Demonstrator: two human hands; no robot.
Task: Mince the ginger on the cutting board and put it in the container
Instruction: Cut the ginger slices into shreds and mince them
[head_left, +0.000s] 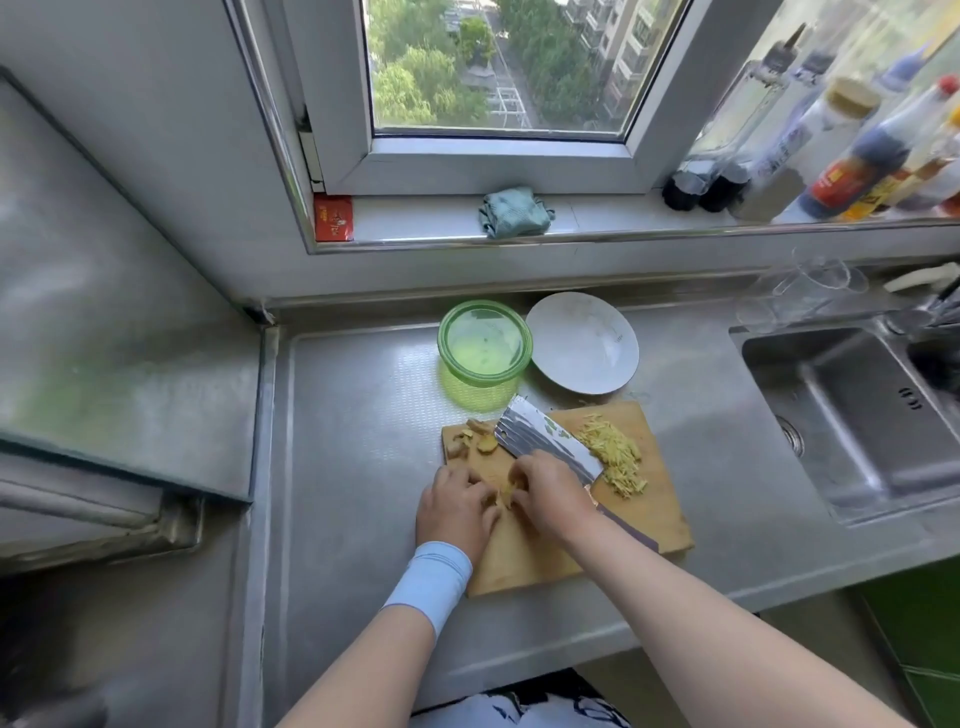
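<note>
A wooden cutting board lies on the steel counter. A pile of shredded ginger sits on its right part, and a few ginger chunks lie at its far left corner. A cleaver rests flat on the board, its handle running under my right forearm. My left hand and my right hand meet at the board's near left, fingers curled, pinching a small stack of ginger slices between them. A green transparent container stands just beyond the board and looks empty.
A white plate sits to the right of the container. The sink is at the right, with a clear glass jug behind it. Sauce bottles and a folded cloth stand on the window sill.
</note>
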